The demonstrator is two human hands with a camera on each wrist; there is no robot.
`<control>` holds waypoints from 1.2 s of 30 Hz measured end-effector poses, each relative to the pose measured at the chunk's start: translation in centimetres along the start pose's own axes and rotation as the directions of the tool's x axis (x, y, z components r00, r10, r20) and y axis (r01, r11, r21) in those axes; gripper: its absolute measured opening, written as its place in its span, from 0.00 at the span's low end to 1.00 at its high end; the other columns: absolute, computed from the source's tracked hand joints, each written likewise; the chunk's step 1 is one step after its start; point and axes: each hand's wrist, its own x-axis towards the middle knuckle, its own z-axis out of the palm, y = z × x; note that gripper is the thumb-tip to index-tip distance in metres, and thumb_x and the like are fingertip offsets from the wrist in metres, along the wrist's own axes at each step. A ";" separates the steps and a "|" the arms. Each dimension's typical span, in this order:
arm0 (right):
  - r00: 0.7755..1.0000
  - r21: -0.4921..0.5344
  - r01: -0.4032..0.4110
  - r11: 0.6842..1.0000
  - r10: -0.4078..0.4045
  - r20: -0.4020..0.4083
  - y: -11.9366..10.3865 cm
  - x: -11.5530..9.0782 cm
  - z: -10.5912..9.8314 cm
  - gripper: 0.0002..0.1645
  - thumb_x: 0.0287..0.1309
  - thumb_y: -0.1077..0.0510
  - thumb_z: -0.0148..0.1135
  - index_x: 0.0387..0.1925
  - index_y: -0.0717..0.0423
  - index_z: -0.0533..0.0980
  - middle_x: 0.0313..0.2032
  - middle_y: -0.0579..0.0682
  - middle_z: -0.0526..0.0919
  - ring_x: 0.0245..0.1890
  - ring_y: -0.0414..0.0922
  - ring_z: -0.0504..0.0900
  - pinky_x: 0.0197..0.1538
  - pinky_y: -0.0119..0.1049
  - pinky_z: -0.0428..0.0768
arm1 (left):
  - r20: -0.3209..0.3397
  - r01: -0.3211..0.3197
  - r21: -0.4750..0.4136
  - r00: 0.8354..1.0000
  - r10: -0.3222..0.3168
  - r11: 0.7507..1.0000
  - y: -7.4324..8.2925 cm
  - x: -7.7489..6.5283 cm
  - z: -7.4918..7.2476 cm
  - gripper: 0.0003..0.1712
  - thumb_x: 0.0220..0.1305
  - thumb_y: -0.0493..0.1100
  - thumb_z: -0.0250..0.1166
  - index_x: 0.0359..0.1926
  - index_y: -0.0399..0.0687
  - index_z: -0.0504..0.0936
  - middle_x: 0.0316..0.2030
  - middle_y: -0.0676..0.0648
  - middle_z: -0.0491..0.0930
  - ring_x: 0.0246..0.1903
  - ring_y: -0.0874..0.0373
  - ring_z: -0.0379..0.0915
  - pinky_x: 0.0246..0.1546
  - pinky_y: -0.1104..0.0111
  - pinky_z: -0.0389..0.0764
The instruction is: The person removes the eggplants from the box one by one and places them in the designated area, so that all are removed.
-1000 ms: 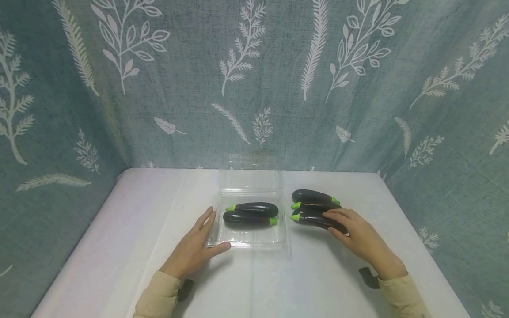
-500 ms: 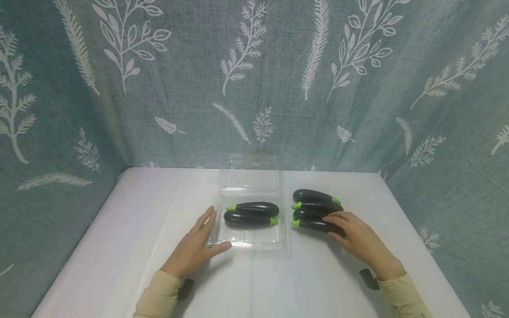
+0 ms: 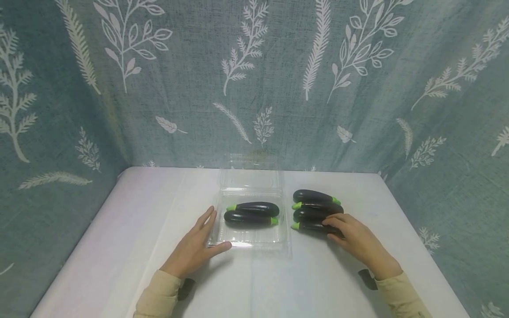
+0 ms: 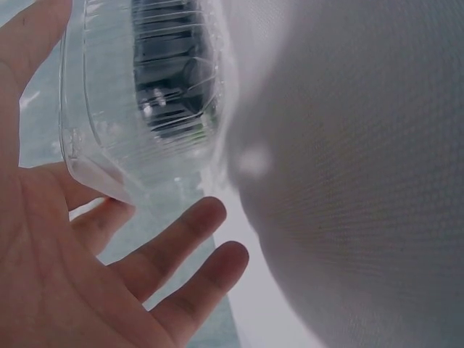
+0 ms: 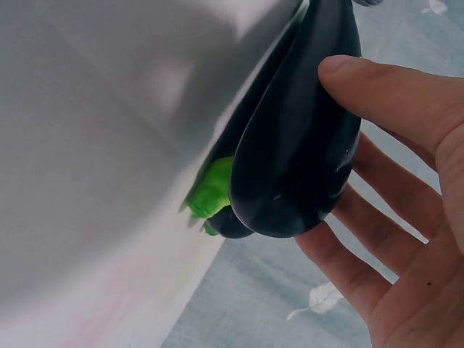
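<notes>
A clear plastic clamshell container (image 3: pixel 258 244) stands with its lid (image 3: pixel 252 179) raised at the back. Two dark eggplants lie inside it, a rear one (image 3: pixel 257 208) and a front one (image 3: pixel 246 218). My left hand (image 3: pixel 191 251) spreads its fingers along the container's left side, thumb at the front corner; in the left wrist view, fingers touch the clear wall (image 4: pixel 98 145). To the right of the container, my right hand (image 3: pixel 359 240) grips the blunt end of the nearest eggplant (image 3: pixel 312 226). The right wrist view shows its thumb on one side of that eggplant (image 5: pixel 297 152) and the fingers on the other.
Behind the gripped eggplant, more lie in a row: a far one (image 3: pixel 312 195), a middle one (image 3: pixel 318 206) and a near one (image 3: pixel 308 215). A white cloth covers the table (image 3: pixel 159 212). Green leaf-patterned curtains (image 3: pixel 191 88) stand around its back and sides.
The nearest eggplant on the right has shifted slightly toward me in my right hand, uncovering more of the one behind it. My left hand stays in place.
</notes>
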 end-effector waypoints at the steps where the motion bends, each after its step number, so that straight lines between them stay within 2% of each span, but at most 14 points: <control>1: 1.000 -0.003 -0.001 1.000 0.001 0.000 0.0 0.0 0.1 0.27 0.40 0.65 0.83 0.46 0.55 0.83 0.47 0.54 0.84 0.47 0.53 0.84 0.48 0.50 0.84 | 0.001 0.002 -0.001 1.000 -0.002 1.000 0.0 0.0 0.0 0.61 0.60 0.71 0.66 0.81 0.46 0.49 0.81 0.50 0.45 0.74 0.41 0.53 0.70 0.42 0.62; 10: 0.999 -0.006 -0.039 0.999 0.039 -0.008 0.3 -0.4 0.5 0.29 0.37 0.68 0.84 0.46 0.55 0.82 0.46 0.54 0.84 0.46 0.54 0.85 0.49 0.52 0.84 | 0.003 0.000 -0.009 1.000 0.000 1.000 0.0 0.0 -0.1 0.62 0.59 0.75 0.64 0.81 0.47 0.49 0.81 0.51 0.45 0.74 0.41 0.54 0.69 0.42 0.62; 21: 0.999 -0.004 -0.016 1.000 0.016 -0.040 0.5 -0.6 0.8 0.30 0.36 0.70 0.83 0.46 0.55 0.83 0.46 0.54 0.84 0.46 0.54 0.85 0.48 0.51 0.84 | 0.000 -0.008 -0.003 1.000 0.008 1.000 -0.1 0.0 -0.1 0.63 0.59 0.77 0.62 0.81 0.46 0.49 0.81 0.50 0.45 0.74 0.42 0.53 0.70 0.43 0.62; 31: 0.997 -0.006 -0.077 0.997 0.077 0.015 0.3 -0.4 0.7 0.24 0.45 0.64 0.81 0.47 0.54 0.83 0.47 0.54 0.84 0.48 0.54 0.84 0.49 0.52 0.83 | -0.005 -0.013 0.006 1.000 0.013 1.000 -0.1 0.0 -0.1 0.62 0.59 0.76 0.62 0.81 0.45 0.50 0.80 0.50 0.45 0.74 0.41 0.54 0.69 0.42 0.63; 36: 0.993 0.027 -0.117 0.993 0.118 -0.005 0.4 -0.2 0.2 0.20 0.53 0.61 0.77 0.49 0.53 0.83 0.49 0.53 0.85 0.51 0.54 0.84 0.52 0.53 0.82 | 0.000 0.000 0.003 1.000 0.000 1.000 -0.2 0.1 0.0 0.63 0.59 0.76 0.63 0.81 0.47 0.50 0.81 0.51 0.45 0.74 0.41 0.54 0.69 0.42 0.62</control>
